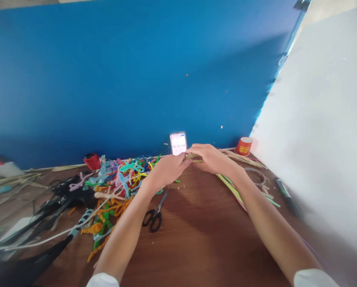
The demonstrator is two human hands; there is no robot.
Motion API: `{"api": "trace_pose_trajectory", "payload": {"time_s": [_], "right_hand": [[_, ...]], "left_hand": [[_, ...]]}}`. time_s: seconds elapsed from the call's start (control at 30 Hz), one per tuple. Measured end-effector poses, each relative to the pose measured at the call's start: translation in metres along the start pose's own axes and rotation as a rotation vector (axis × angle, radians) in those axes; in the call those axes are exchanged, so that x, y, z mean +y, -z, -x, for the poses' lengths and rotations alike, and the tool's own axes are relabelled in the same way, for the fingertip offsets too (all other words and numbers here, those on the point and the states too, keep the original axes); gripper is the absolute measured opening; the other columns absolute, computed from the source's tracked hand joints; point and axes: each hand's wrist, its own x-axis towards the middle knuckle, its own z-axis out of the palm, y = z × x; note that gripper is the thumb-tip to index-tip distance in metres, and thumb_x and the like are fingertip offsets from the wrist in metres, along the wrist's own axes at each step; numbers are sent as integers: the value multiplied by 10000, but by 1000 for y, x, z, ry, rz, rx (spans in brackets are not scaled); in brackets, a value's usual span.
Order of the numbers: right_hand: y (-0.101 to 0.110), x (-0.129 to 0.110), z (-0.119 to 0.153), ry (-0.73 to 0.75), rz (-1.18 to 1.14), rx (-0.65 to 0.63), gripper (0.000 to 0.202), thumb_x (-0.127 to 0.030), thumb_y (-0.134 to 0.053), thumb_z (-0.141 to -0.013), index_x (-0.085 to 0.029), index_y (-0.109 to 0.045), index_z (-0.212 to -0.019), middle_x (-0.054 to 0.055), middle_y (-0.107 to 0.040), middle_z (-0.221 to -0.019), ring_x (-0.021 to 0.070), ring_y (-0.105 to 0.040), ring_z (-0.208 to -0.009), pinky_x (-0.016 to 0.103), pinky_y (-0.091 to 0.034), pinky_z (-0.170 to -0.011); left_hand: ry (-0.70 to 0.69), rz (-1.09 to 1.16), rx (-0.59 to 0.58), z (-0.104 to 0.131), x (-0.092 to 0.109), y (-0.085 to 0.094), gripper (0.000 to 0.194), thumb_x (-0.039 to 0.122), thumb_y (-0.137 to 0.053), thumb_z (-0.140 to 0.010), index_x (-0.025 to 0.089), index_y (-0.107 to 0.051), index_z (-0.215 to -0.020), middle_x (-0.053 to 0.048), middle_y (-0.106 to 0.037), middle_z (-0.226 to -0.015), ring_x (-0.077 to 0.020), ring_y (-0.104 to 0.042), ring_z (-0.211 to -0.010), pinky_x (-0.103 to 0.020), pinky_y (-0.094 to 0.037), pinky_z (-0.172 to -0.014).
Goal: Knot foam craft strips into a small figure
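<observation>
Both arms reach forward over the table, and the hands meet in front of a phone [178,144] that stands upright showing a timer. My left hand [170,170] is closed, its thumb and fingers pinching a thin yellowish-green strip [194,157]. On the strip's other side, my right hand [208,158] grips it with bent fingers. Much of the strip is hidden by the fingers. Scissors [156,217] with black handles lie on the table below my left wrist. A heap of colourful pipe cleaners [127,177] spreads left of that hand.
A red paper cup [244,146] stands at the back right by the white wall [324,119]. Near it lie a ring-shaped roll [256,176], green and yellow strips [230,187] and a marker [283,187]. Dark straps and cables [46,223] clutter the left. A blue panel [130,79] closes the back.
</observation>
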Motion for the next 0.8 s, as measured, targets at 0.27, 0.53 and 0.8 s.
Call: {"api": "trace_pose_trajectory", "payload": {"time_s": [0.27,0.53,0.8], "right_hand": [[2,-1,0,-8,2,-15,300,-271,-601,-940,-181,-655,-1222,131,-700,-1178,254,-657,-1044,372,-489,-882],[17,-7,3,-126,-111,-44,362,-421,-627,-917,-229,-673,-1221,80,-757,-1111,223,-699,-904,335,-484,-818],[12,-9,1,-213,-135,-20,298,-412,-611,-919,-196,-702,-1103,23,-714,-733,123,-549,-532,257,-381,-594]], "left_hand": [[-35,-77,23,-4,-4,-3,403,382,-254,-1045,153,-580,-1112,-127,-703,-879,-278,-684,-831,-324,-433,-685],[-78,-60,16,-3,-8,-3,376,331,-243,-1047,152,-564,-1126,-118,-702,-898,-248,-668,-801,-312,-431,-698],[-70,-39,-17,-4,-6,-8,302,155,-299,-978,114,-524,-1175,-139,-689,-905,-214,-629,-748,-310,-423,-674]]}}
